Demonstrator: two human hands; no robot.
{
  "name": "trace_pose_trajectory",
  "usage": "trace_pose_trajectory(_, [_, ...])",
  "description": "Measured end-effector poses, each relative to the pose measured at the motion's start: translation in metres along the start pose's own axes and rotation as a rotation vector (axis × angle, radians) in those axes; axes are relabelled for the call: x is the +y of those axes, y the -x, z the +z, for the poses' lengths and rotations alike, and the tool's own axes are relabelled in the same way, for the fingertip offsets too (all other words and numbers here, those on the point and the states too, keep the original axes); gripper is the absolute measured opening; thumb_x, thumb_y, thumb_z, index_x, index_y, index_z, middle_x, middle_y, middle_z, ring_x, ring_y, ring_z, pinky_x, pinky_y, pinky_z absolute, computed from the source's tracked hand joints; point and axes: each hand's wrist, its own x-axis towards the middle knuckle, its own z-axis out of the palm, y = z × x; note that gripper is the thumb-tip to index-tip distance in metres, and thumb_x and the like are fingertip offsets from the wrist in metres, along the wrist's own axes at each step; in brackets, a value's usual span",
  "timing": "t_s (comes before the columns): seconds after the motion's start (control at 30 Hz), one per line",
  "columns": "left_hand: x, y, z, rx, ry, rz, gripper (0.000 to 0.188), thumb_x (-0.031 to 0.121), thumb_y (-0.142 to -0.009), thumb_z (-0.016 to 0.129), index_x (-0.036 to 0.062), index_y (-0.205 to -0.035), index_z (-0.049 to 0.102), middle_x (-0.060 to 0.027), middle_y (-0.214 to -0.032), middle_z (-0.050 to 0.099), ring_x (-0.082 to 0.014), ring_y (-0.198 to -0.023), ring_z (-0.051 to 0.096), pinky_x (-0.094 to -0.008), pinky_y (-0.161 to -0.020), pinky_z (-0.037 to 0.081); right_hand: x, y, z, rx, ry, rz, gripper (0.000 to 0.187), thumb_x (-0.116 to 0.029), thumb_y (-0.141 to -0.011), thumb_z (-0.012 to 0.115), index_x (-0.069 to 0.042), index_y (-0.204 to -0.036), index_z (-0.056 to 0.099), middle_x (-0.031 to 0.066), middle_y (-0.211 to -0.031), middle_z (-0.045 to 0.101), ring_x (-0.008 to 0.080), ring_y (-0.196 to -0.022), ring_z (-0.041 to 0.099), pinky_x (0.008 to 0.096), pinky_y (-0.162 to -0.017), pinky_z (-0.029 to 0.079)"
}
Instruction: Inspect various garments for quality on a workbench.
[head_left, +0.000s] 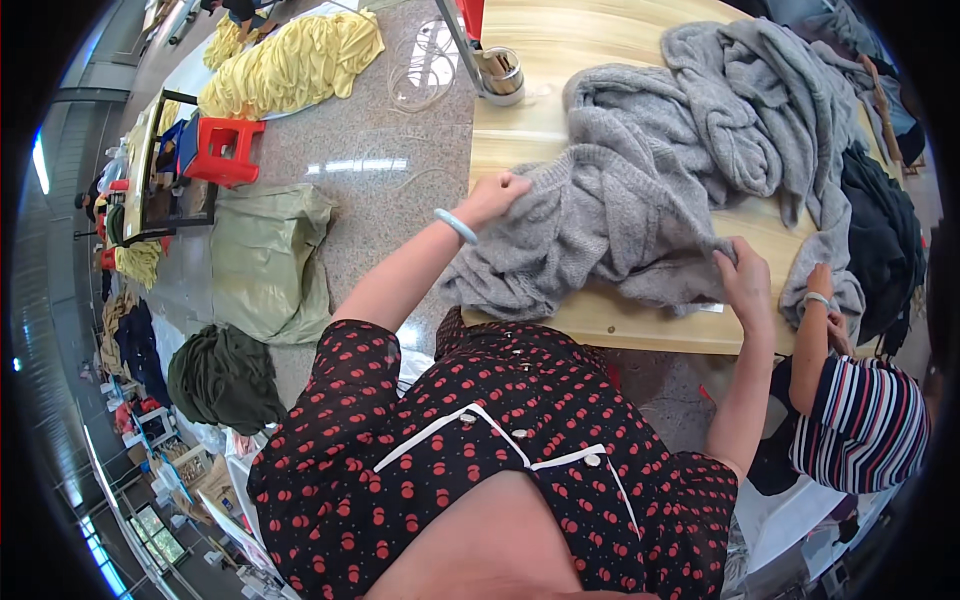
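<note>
1. Pale wood-grain table (pixel 590 32) stands on a speckled stone floor (pixel 400 215).
2. On its near edge lies a gray knit garment (pixel 575 225), long axis running left to right, ribbed band toward the far side.
3. Left hand (pixel 493 198) is closed on the garment's left part; right hand (pixel 746 285) pinches its right edge.
4. Near the right hand shows a small white patch (pixel 712 307), any writing too small to read.
5. Beyond lies more gray knitwear (pixel 735 110).

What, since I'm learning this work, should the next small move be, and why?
Probably ease the left hand and right hand apart: both seem to pinch the grey knit fabric at opposite sides, and it lies bunched between them on the wooden table, so gentle tension might flatten its folds.
</note>
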Motion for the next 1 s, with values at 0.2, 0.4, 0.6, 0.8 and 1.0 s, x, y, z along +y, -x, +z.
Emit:
trace_pose_trajectory(0.2, [0.007,0.021,-0.014,-0.100,-0.472,0.218,0.023,0.023,-0.075,0.060,0.0004,-0.072,0.062,-0.0067,-0.055,0.056,-0.0141,-0.051,0.055,-0.0305,-0.049,0.043,-0.002,0.007,-0.028,0.162,0.293,0.094,0.017,-0.013,-0.080,0.056,0.003,-0.084,0.050,0.0168,-0.065,0.053,0.0247,-0.059,0.053,0.0348,-0.057,0.041])
trace_pose_trajectory(0.4, [0.065,0.063,0.020,-0.488,-0.283,-0.025,0.020,0.021,-0.079,0.058,0.0022,-0.072,0.057,-0.0027,-0.056,0.052,-0.0108,-0.052,0.053,-0.0243,-0.049,0.042,-0.065,0.014,-0.033,0.292,-0.032,-0.288,0.021,0.002,-0.077,0.052,-0.001,-0.098,0.054,0.0135,-0.089,0.057,0.0234,-0.083,0.056,0.0277,-0.073,0.043])
trace_pose_trajectory(0.6, [0.120,0.072,0.037,-0.574,0.665,-0.018,0.007,0.008,-0.083,0.054,0.0014,-0.085,0.053,-0.0021,-0.079,0.055,-0.0086,-0.062,0.056,-0.0189,-0.054,0.047,-0.104,-0.011,0.029,0.133,-0.333,-0.419,0.018,0.001,-0.074,0.056,-0.002,-0.092,0.057,0.0148,-0.087,0.058,0.0295,-0.081,0.058,0.0324,-0.071,0.045])
trace_pose_trajectory(0.8, [0.082,0.081,0.030,-0.286,0.364,-0.172,0.005,0.006,-0.079,0.056,0.0008,-0.080,0.054,-0.0019,-0.077,0.054,-0.0104,-0.065,0.055,-0.0215,-0.064,0.049,-0.114,-0.019,0.075,-0.131,-0.444,-0.255,0.022,-0.013,-0.078,0.057,-0.002,-0.097,0.057,0.0133,-0.081,0.060,0.0181,-0.072,0.058,0.0282,-0.067,0.044])
trace_pose_trajectory(1.0, [0.080,0.082,0.025,-0.163,0.226,0.015,0.005,0.005,-0.078,0.057,0.0018,-0.079,0.054,-0.0010,-0.075,0.054,-0.0069,-0.068,0.053,-0.0222,-0.064,0.049,-0.130,-0.023,0.095,-0.333,-0.487,-0.204,0.035,-0.026,-0.079,0.058,-0.001,-0.104,0.057,0.0150,-0.088,0.062,0.0169,-0.079,0.059,0.0281,-0.071,0.044])
